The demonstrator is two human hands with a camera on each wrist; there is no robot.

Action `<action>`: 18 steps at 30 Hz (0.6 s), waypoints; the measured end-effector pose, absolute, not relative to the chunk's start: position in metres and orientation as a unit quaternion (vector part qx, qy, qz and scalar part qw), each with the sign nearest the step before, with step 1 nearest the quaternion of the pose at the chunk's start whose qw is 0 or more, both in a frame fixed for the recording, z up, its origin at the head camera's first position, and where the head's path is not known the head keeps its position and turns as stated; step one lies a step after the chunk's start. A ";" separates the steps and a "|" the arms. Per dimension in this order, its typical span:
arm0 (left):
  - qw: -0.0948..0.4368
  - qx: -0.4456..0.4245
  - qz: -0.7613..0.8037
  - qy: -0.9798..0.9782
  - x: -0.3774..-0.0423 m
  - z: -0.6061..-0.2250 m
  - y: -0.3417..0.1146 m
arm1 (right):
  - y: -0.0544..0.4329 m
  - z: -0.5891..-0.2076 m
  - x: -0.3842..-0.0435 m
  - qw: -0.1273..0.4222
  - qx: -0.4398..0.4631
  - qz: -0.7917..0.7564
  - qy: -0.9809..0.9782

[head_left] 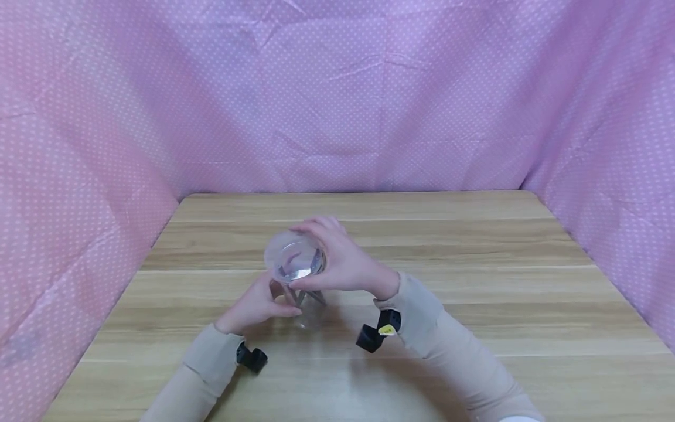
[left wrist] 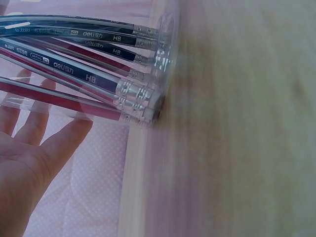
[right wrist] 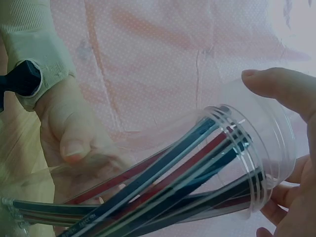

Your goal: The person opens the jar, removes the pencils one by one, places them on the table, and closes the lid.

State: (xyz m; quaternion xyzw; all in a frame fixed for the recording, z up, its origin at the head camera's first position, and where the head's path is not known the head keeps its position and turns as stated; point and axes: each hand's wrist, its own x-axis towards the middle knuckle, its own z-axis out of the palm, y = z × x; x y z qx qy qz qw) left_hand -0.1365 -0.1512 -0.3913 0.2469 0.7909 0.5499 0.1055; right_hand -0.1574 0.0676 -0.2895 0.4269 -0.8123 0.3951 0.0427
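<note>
A clear plastic pencil jar (head_left: 310, 313) stands tilted between both hands above the table. Inside it lie several dark blue and red pencils (left wrist: 74, 74) with HB printing, metal ferrules and white erasers at the jar's base. My left hand (head_left: 258, 303) holds the jar's side, its thumb on one side and its fingers behind the clear wall in the right wrist view. At the upper end my right hand (head_left: 345, 258) grips the translucent lid (right wrist: 284, 128) around its edge, thumb and fingers on opposite sides. The lid sits at the jar's mouth.
The light wood table (head_left: 474, 264) spreads out beneath the arms. Pink dotted cloth (head_left: 337, 105) hangs behind it and along both sides. Black wrist cameras (head_left: 378, 331) are strapped over the beige sleeves.
</note>
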 end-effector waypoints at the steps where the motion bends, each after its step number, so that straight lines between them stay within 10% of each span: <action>1: 0.108 0.242 0.552 0.790 -0.136 -0.392 -0.151 | 0.069 -0.289 -0.157 0.041 0.424 0.403 -0.810; 18: 0.100 0.260 0.568 0.775 -0.139 -0.394 -0.147 | 0.122 -0.295 -0.159 0.072 0.445 0.402 -0.797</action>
